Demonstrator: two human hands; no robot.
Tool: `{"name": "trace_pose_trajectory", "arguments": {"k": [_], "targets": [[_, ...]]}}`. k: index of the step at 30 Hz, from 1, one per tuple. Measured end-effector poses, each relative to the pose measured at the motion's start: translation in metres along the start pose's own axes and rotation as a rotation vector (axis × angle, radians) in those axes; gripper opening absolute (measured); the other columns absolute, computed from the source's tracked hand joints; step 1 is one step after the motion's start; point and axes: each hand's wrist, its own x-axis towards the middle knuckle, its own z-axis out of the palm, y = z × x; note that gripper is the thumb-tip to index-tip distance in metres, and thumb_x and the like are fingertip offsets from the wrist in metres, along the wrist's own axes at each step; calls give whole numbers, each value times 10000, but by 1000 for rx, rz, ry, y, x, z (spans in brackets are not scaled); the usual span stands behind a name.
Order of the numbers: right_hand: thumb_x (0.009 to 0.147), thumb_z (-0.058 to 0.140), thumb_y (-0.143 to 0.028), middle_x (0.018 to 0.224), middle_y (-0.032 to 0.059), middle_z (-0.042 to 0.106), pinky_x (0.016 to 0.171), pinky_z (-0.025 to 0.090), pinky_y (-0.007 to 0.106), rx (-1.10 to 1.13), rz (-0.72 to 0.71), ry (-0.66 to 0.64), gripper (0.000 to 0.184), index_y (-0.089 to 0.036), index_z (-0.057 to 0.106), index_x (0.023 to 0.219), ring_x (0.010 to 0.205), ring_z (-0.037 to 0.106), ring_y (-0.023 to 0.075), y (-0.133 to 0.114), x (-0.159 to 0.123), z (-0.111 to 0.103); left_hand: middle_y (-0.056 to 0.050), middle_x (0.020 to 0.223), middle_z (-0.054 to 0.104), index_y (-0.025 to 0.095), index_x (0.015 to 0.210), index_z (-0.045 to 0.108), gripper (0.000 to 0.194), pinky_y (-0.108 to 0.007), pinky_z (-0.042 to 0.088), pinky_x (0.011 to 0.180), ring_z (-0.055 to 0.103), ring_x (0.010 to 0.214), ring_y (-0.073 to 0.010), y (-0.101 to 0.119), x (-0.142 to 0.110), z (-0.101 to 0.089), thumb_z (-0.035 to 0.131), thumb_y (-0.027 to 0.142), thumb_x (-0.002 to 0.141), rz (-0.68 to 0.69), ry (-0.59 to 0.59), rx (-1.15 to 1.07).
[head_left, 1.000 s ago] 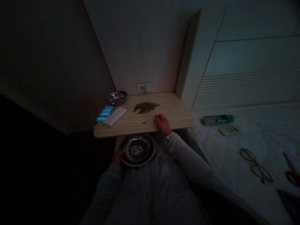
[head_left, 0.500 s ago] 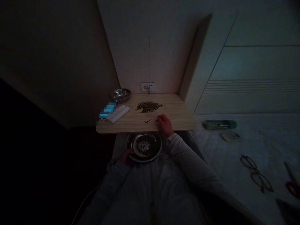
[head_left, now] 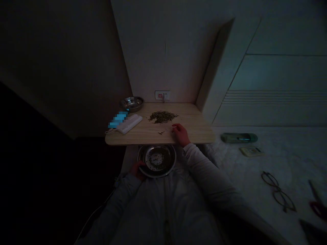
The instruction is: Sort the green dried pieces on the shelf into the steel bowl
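Observation:
My left hand (head_left: 138, 170) is closed on the left rim of a steel bowl (head_left: 174, 160), which sits at my lap below the table's front edge. Small dark grains (head_left: 158, 166) lie scattered over the bowl's floor. On the wooden table, my right hand (head_left: 180, 134) has its fingers pinched around a thin see-through piece (head_left: 168, 128), faint in the dim light; it looks like clear plastic. Just beyond its edge spreads a pile of dark green grains (head_left: 163, 116), too small to name for certain. A few stray grains (head_left: 160, 133) lie nearer to me.
A second steel bowl (head_left: 132, 104) stands at the table's back left. By it are a lit phone (head_left: 118, 119) and a white power strip (head_left: 129, 124). On the bed at right lie a green bottle (head_left: 238, 137), a small pale box (head_left: 251, 151), glasses (head_left: 278, 192) and red-handled scissors (head_left: 318, 209).
My right hand has shifted very slightly right, its fingers a little more extended. My left hand stays on the bowl, and the view has moved a little.

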Motion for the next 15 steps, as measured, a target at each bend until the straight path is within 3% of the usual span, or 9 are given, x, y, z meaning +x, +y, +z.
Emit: {"name": "trace_pose_trajectory", "arguments": {"k": [6, 15], "targets": [[646, 386, -251, 603, -22, 536, 573, 352, 226, -109, -23, -4, 259, -177, 533, 847, 553, 451, 101, -3, -4, 0, -54, 476, 618, 133, 507, 583, 132, -324, 472, 622, 590, 557, -190, 1, 3, -3, 465, 117, 565, 35, 75, 35], [660, 379, -248, 598, -19, 524, 559, 335, 221, -195, -61, -23, 265, -182, 544, 857, 559, 452, 103, -6, -7, 1, -44, 506, 628, 145, 572, 597, 138, -360, 460, 696, 594, 718, -223, 3, -3, 4, 462, 132, 594, 29, 91, 4]]}}
